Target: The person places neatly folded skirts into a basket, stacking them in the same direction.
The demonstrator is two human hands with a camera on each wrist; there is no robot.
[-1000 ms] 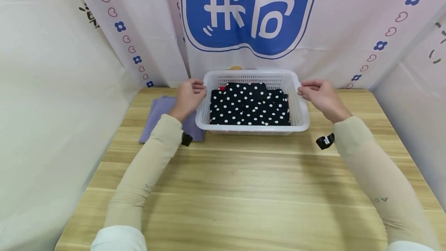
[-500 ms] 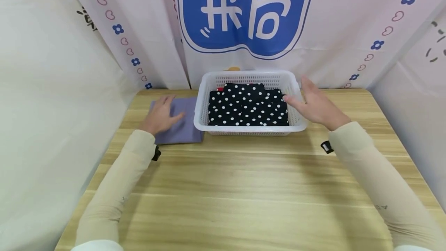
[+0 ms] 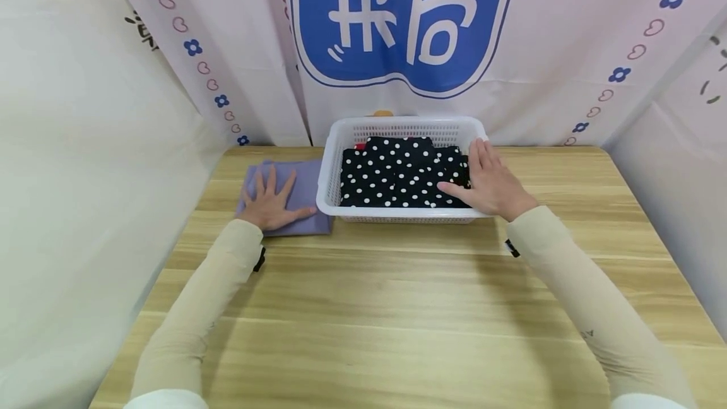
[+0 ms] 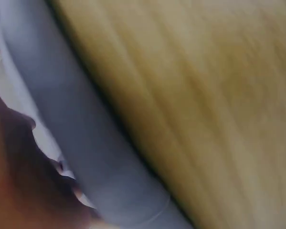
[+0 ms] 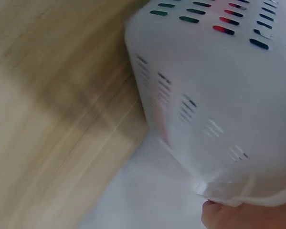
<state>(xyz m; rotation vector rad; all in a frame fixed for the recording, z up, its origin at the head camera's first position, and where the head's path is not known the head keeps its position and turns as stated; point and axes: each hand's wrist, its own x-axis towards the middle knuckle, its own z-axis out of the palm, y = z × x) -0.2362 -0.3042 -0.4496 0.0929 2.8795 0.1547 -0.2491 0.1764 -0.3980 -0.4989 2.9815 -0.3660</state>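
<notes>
My left hand (image 3: 268, 204) lies with spread fingers on a folded purple cloth (image 3: 309, 175) at the back left of the table. In the left wrist view the edge of that cloth (image 4: 71, 95) runs beside the hand. My right hand (image 3: 493, 185), fingers straight and thumb out, is over the right side of a white plastic basket (image 3: 397, 211). Its thumb points across folded black fabric with white dots (image 3: 392, 172) inside. The right wrist view has the slotted basket wall (image 5: 190, 81) close up, with part of the hand (image 5: 252, 217) at the rim.
A bit of red (image 3: 360, 146) shows behind the dotted fabric in the basket. The wooden table (image 3: 363, 308) ends at a white printed curtain (image 3: 528, 100) close behind the basket. White sheets (image 3: 74, 144) stand along both sides.
Both hands have left the basket's side rims. The left moved leftward and down onto the purple cloth, fingers spreading; the right opened and moved inward over the basket's right side.
</notes>
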